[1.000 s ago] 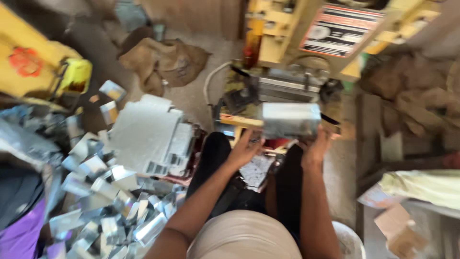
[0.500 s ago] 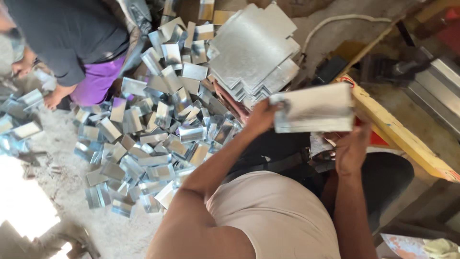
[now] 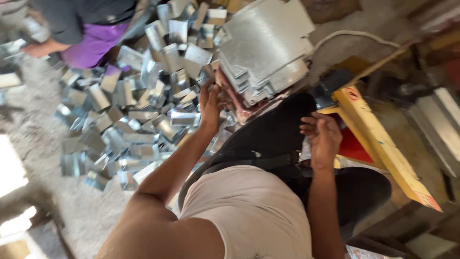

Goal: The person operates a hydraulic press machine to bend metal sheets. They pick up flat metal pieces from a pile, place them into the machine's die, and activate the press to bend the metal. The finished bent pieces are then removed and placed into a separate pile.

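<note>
The right hand (image 3: 323, 136) hangs open and empty over the lap, beside a yellow beam (image 3: 378, 144) bearing a small round red label. The left hand (image 3: 211, 105), fingers spread, touches shiny folded metal pieces (image 3: 134, 120) heaped on the floor, below stacked flat grey sheets (image 3: 268, 48).

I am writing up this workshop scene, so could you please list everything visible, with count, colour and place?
bent metal pieces: many, shiny silver, heaped on the floor at left
flat metal sheets: one stack, grey, top centre
yellow bar: one, yellow, at right, running diagonally
cable: one, pale, on the floor at top right
other person: one, dark top and purple trousers, top left
left hand: one, empty, reaching to the heap beside the stack
right hand: one, open and empty, over the lap
</note>
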